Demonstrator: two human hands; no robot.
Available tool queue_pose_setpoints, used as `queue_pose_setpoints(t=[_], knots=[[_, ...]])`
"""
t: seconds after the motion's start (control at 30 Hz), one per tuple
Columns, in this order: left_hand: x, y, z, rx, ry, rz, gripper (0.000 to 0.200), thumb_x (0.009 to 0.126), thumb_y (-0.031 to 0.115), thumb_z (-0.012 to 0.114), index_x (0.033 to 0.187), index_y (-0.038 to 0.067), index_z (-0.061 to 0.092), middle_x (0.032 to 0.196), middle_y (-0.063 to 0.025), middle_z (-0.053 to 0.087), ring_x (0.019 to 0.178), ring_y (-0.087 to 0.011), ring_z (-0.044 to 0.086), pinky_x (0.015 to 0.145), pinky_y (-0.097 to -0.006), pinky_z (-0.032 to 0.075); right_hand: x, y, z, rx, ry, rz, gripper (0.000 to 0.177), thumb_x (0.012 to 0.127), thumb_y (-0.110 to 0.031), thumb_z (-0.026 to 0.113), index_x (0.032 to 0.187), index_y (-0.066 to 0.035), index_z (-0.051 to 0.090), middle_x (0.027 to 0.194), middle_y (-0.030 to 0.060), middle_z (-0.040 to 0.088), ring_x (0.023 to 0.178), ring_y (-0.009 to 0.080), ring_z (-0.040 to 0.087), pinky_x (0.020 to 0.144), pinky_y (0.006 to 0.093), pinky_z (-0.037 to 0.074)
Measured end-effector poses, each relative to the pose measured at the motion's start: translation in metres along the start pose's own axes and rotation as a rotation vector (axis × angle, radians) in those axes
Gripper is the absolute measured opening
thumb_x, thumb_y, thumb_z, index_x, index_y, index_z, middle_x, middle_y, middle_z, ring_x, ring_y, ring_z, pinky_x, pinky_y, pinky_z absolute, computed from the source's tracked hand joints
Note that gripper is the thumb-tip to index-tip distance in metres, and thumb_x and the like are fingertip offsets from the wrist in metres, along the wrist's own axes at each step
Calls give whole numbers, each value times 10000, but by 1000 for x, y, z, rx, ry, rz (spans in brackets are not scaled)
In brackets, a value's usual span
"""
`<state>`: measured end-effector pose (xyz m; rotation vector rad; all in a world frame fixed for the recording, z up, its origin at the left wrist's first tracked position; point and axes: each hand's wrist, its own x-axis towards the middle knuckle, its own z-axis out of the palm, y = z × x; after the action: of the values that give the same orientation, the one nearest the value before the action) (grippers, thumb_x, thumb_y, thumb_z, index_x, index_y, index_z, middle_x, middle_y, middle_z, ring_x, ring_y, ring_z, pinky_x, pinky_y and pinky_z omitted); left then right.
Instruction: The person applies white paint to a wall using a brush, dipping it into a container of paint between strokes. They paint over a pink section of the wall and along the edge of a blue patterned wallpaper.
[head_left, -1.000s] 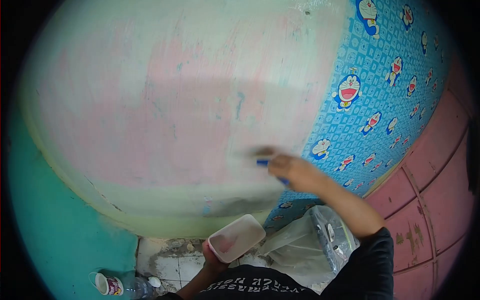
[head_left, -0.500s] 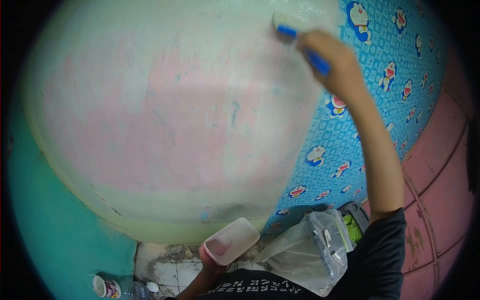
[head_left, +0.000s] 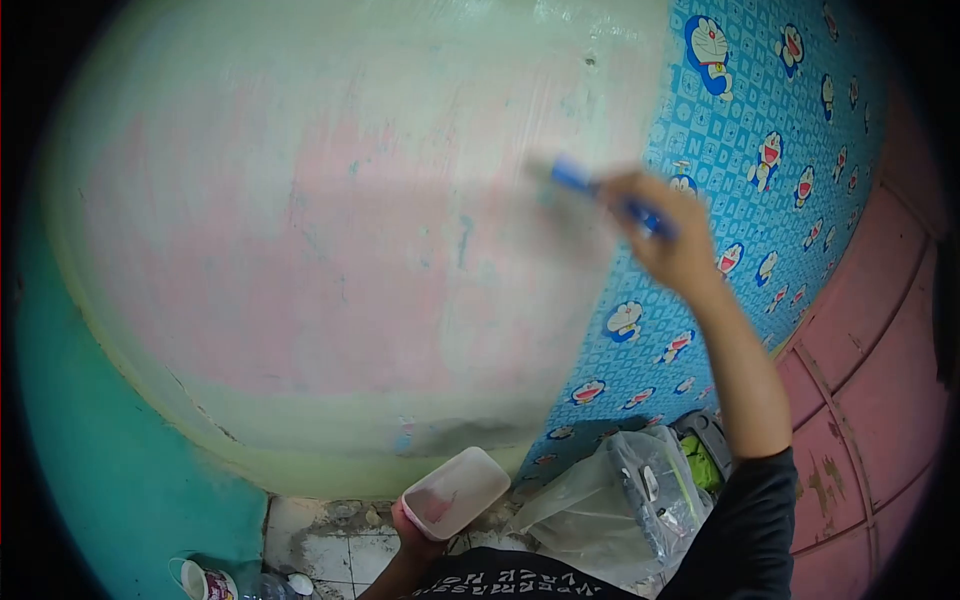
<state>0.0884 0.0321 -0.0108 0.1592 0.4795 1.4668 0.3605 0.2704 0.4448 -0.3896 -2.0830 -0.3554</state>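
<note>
My right hand (head_left: 662, 232) is wrapped round the blue handle of a paintbrush (head_left: 572, 177). Its bristles point left and are smeared by motion, so contact with the wall cannot be told. Behind it stretches a wall (head_left: 350, 300) with pale greenish-white brushed over pink, streaked and uneven, with small blue marks. Low in front of my body, my left hand (head_left: 412, 535) grips a white plastic tub (head_left: 480, 482) by its left side. The tub is tilted, and pinkish residue shows inside.
Blue cartoon wallpaper (head_left: 690, 300) covers the wall's right part. A clear plastic bag (head_left: 580, 490) and a grey item with green cloth (head_left: 703, 465) sit at its foot. A small bucket (head_left: 208, 580) stands lower left on the tiles (head_left: 320, 550). Pink panels (head_left: 850, 430) rise at right.
My right hand has brought the paintbrush down from near the top of the wall to a lower spot, slightly left. The tub in my left hand sits slightly lower and further left in view.
</note>
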Motion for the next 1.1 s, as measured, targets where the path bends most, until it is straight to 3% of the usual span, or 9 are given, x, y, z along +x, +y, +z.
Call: queue_pose_setpoints(t=[0.1,0.23,0.37,0.5,0.6,0.8,0.87,0.97,1.1], knots=[[1,1,8,-39,-4,-17,875,944,695,256,1539,73,408,1426,-224,552,1189,-499,629,811,-635,604,59,13,-25,-87,388,-229,185,861,17,753,1026,-52,707,1023,88,745,900,242,748,785,306,584],[1,0,14,29,10,18,894,944,701,280,1549,52,386,1416,-236,557,1150,-500,649,764,-587,617,32,31,11,-260,372,-253,211,831,23,760,1015,-55,695,1095,102,744,980,308,731,816,360,595],[-3,0,10,-51,35,28,897,945,703,284,1553,51,378,1413,-241,565,1150,-509,646,794,-595,614,-96,2,82,-146,55,-170,284,760,4,715,1035,-51,674,1237,196,679,1121,379,678,904,440,586],[-12,6,22,-76,124,42,820,980,640,282,1537,49,397,1431,-249,547,1154,-520,639,803,-619,605,-255,-42,164,95,-301,-30,308,797,-16,667,1103,-45,652,1296,208,636,1232,397,628,985,465,562],[-11,6,11,-38,73,62,793,985,612,288,1526,44,410,1432,-256,541,1160,-528,632,807,-636,602,-310,-52,193,128,-461,69,383,746,18,706,1120,-40,648,1307,202,636,1272,403,604,1028,457,539],[-11,8,21,-112,83,114,797,980,603,296,1536,41,403,1436,-259,536,1162,-532,628,792,-660,598,-246,-46,156,213,-470,234,404,742,92,690,1120,-42,641,1291,189,647,1196,387,634,992,451,541],[-13,9,21,-129,82,92,799,980,607,295,1537,45,403,1438,-255,536,1168,-529,626,794,-664,598,-197,-20,133,174,-300,95,451,689,106,704,1106,-51,632,1213,163,650,1152,381,636,939,456,559],[-19,6,10,-124,99,93,785,986,612,290,1519,52,423,1431,-236,545,1188,-517,618,807,-670,600,-132,-20,92,21,-121,13,463,714,102,707,1138,-77,658,1245,157,655,1132,370,654,902,439,577],[-22,7,6,-124,139,115,773,993,616,284,1503,56,440,1417,-227,552,1187,-510,618,807,-676,597,-142,-26,103,-49,27,-35,434,744,88,697,1140,-86,660,1275,170,650,1152,373,656,879,438,592]])
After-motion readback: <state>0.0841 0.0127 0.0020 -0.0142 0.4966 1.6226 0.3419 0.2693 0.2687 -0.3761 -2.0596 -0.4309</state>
